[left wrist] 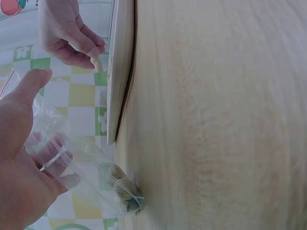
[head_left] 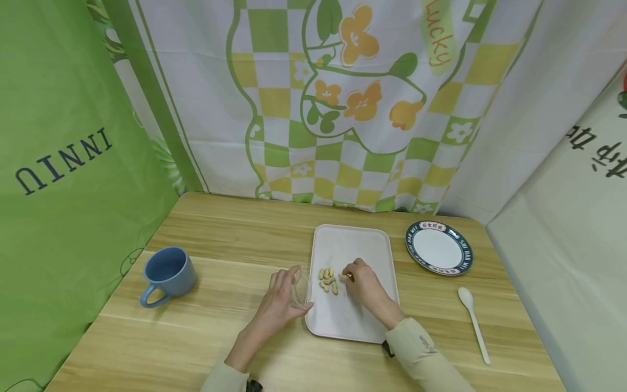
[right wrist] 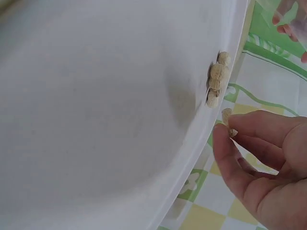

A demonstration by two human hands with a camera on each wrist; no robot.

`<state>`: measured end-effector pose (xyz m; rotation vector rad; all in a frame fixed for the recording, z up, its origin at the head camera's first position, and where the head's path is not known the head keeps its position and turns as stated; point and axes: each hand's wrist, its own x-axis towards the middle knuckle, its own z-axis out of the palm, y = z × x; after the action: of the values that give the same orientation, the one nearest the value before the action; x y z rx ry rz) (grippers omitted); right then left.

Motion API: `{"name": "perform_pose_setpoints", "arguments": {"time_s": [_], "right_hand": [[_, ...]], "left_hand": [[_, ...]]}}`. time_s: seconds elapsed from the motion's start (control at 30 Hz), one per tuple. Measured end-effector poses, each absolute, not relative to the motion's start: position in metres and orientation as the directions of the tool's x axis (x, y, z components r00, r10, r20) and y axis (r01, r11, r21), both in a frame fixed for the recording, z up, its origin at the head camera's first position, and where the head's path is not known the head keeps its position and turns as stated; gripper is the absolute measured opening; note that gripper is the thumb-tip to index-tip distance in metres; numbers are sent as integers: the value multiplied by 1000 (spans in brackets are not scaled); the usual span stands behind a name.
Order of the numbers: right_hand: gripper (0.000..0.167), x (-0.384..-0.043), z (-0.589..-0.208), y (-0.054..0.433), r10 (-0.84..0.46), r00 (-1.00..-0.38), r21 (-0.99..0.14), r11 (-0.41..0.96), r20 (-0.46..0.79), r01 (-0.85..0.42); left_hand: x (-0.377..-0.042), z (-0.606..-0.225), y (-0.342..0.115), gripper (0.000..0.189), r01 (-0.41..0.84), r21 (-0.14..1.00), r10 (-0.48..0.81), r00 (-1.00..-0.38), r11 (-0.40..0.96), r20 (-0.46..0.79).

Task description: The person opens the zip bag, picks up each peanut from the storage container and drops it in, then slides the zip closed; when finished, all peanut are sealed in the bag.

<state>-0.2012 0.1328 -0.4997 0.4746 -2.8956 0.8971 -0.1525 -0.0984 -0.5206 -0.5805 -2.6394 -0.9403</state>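
My left hand [head_left: 280,294] holds a clear plastic bag [head_left: 300,291] by its mouth, thumb and fingers spread around it, at the tray's left edge. Several brownish lumps [left wrist: 123,187] lie in the bottom of the bag in the left wrist view. Over the pale tray [head_left: 350,321], my right hand [head_left: 363,284] pinches one peanut [right wrist: 227,116] between thumb and forefinger. Just left of those fingertips, a small group of unshelled peanuts [head_left: 326,276] lies on the tray.
A blue mug [head_left: 171,275] stands at the left of the wooden table [head_left: 235,239]. To the right are a dark-rimmed plate [head_left: 462,250] and a white spoon [head_left: 474,321]. Printed cloths hang behind the table and at both sides.
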Motion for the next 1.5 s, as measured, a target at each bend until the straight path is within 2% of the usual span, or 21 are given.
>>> {"name": "perform_pose_setpoints", "arguments": {"time_s": [0.5,0.87,1.27,1.5], "right_hand": [[11,-197,-485,132,-304,-910,-490,769,282,-409],[15,-187,-467,124,-365,-837,-487,689,407,-537],[15,-178,-449,115,-416,-789,-488,625,452,-609],[18,-174,-445,112,-459,-734,-473,565,500,-676]], "left_hand": [[-152,-521,-99,86,461,537,271,-877,706,396],[-154,-523,-99,84,498,523,288,-854,692,433],[-154,-521,-99,83,494,519,295,-858,697,421],[-153,-519,-99,81,499,521,297,-856,693,424]]}}
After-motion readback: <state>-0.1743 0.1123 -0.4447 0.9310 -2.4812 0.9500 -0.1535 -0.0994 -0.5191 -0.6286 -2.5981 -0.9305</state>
